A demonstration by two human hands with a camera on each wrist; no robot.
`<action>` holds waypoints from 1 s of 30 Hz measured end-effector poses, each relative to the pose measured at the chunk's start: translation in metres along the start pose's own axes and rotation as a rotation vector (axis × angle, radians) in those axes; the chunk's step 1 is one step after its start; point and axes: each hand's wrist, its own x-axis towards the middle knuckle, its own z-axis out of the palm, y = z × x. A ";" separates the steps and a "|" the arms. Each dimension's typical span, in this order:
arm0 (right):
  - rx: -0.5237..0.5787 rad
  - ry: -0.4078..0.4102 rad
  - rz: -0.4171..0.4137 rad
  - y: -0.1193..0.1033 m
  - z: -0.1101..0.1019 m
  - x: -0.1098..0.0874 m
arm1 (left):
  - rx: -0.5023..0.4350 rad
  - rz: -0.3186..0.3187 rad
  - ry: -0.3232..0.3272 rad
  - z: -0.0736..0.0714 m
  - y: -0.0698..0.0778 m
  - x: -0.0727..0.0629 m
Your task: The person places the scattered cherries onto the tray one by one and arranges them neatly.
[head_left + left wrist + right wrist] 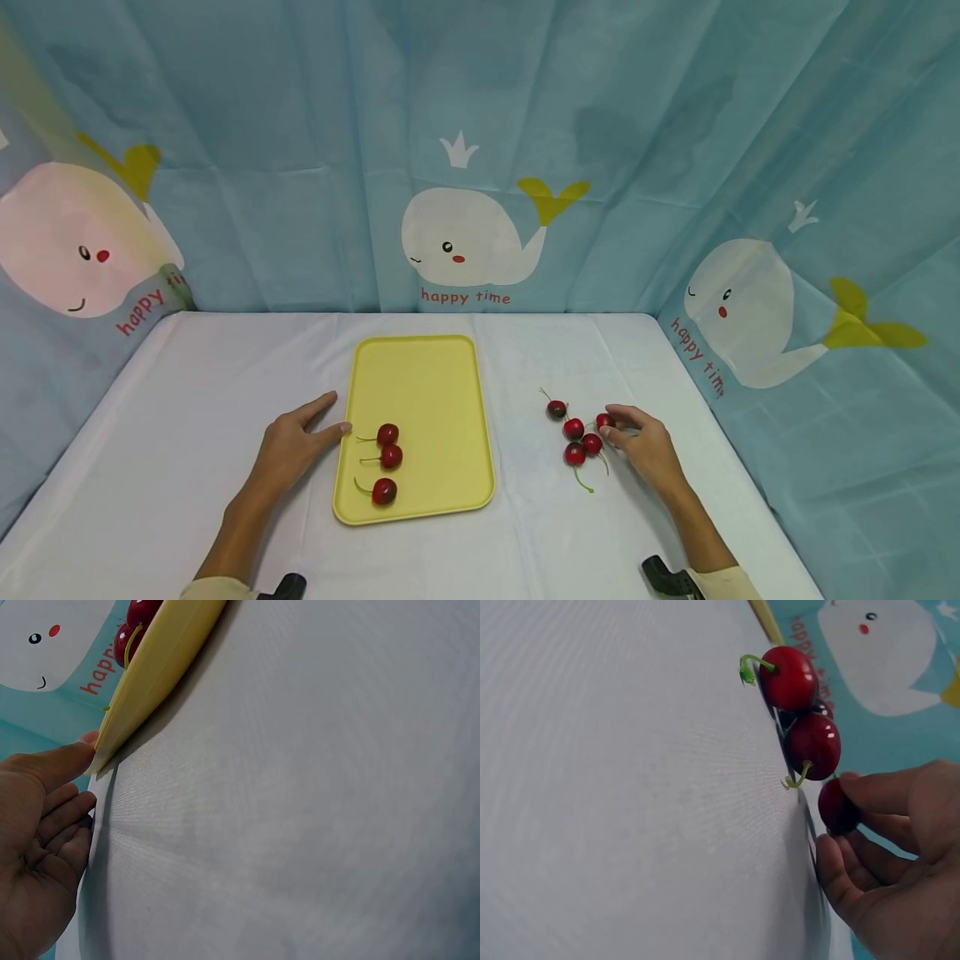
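My right hand (647,448) pinches a dark red cherry (838,808) between thumb and fingers, at the right side of a small group of cherries. Just beside it on the cloth lie several more cherries with green stems, the front one (574,454) among them. On the left, my left hand (287,450) touches the near-left rim of a yellow tray (438,400) with its thumb, the index finger held out straight. Three cherries lie in a column on the tray's left part: a far one (387,434), a middle one (392,457) and a near one (384,492).
A white cloth (525,533) covers the table. Behind and at both sides hangs a blue curtain (300,100) printed with whales. Bare cloth lies between the tray and the loose cherries.
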 end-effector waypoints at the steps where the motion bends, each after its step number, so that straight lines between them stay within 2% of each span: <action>1: 0.000 0.004 0.002 0.000 0.000 0.000 | 0.001 0.000 0.000 0.000 0.000 0.000; 20: 0.041 0.017 -0.009 -0.016 -0.003 -0.006 | 0.002 0.000 -0.001 0.000 -0.002 0.001; 30: 0.060 0.011 -0.055 -0.022 0.003 -0.007 | 0.002 0.002 0.000 0.000 -0.002 0.001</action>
